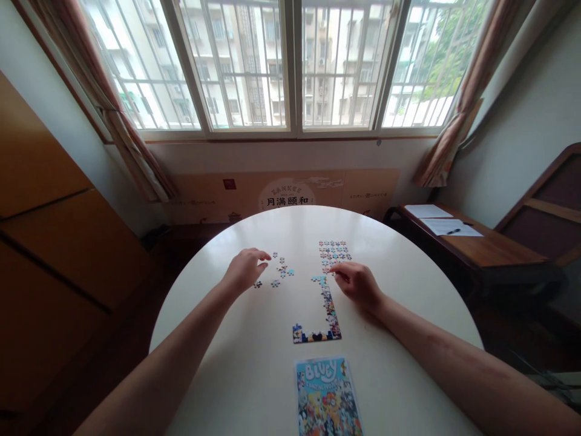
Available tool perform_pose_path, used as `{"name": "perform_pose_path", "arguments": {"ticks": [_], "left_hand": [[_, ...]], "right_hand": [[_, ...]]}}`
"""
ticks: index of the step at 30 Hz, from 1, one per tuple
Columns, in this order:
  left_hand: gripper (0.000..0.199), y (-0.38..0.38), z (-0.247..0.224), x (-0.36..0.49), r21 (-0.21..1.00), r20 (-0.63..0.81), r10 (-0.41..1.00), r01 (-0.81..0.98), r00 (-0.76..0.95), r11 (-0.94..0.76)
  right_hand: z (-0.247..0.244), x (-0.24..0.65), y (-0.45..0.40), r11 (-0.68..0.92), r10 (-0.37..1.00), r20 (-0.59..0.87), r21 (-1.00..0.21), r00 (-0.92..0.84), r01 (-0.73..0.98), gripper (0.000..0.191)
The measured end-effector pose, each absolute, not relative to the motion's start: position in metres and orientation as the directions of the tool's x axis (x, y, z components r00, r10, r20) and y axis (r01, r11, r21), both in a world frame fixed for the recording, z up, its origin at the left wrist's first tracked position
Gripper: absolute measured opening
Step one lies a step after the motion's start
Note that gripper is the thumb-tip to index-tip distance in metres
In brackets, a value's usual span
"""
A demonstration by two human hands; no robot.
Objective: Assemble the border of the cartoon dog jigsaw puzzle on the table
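My left hand (pixel 246 267) hovers at the left of the loose puzzle pieces (pixel 282 266), thumb and forefinger apart, with nothing between them. My right hand (pixel 356 281) is by the upper end of the joined puzzle strip (pixel 330 306), its fingers bent together near a piece; whether they hold one is too small to tell. The joined strip runs down and turns left along the bottom, ending in a short upturned corner. Rows of separate pieces (pixel 333 249) lie just beyond my right hand. Nearest me is a blue Bluey picture sheet (pixel 327 396).
The round white table (pixel 218 363) carries everything. A wooden side table (pixel 481 242) with papers (pixel 447 227) and a dark pen stands at the right. A printed cardboard panel (pixel 363 188) is behind the table, below the barred windows. Orange-brown cabinets are at the left.
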State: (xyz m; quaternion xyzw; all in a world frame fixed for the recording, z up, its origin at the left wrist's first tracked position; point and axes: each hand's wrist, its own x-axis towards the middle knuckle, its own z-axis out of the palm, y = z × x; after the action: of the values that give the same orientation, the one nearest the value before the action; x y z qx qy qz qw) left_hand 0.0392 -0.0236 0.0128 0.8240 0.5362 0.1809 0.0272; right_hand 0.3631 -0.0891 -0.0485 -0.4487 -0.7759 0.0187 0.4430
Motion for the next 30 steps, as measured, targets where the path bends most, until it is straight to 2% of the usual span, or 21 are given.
{"name": "perform_pose_path", "arguments": {"ticks": [3,6,10,16,25,30], "left_hand": [[0.03,-0.017,0.012,0.052,0.104,0.207,0.879,0.883,0.431,-0.457],[0.033,-0.011,0.008,0.061,0.071,0.187,0.87,0.877,0.457,-0.476],[0.034,-0.008,-0.001,0.062,0.076,0.189,0.861,0.867,0.472,-0.492],[0.032,-0.011,-0.008,0.059,0.097,0.219,0.833,0.839,0.508,-0.536],[0.02,-0.009,-0.008,0.059,0.134,0.216,0.832,0.828,0.511,-0.544],[0.012,-0.016,0.007,0.055,0.234,0.266,0.81,0.78,0.523,-0.58]], "right_hand": [[-0.048,0.361,-0.085,0.598,0.712,0.671,-0.425,-0.206,0.679,0.028],[-0.048,0.356,-0.079,0.58,0.72,0.673,-0.448,-0.171,0.68,0.026],[-0.048,0.345,-0.074,0.559,0.719,0.687,-0.489,-0.099,0.67,0.022],[-0.047,0.342,-0.077,0.573,0.715,0.695,-0.513,-0.083,0.639,0.021],[-0.047,0.339,-0.077,0.616,0.717,0.676,-0.501,-0.168,0.608,0.024],[-0.042,0.339,-0.081,0.645,0.714,0.656,-0.48,-0.245,0.594,0.024]]}}
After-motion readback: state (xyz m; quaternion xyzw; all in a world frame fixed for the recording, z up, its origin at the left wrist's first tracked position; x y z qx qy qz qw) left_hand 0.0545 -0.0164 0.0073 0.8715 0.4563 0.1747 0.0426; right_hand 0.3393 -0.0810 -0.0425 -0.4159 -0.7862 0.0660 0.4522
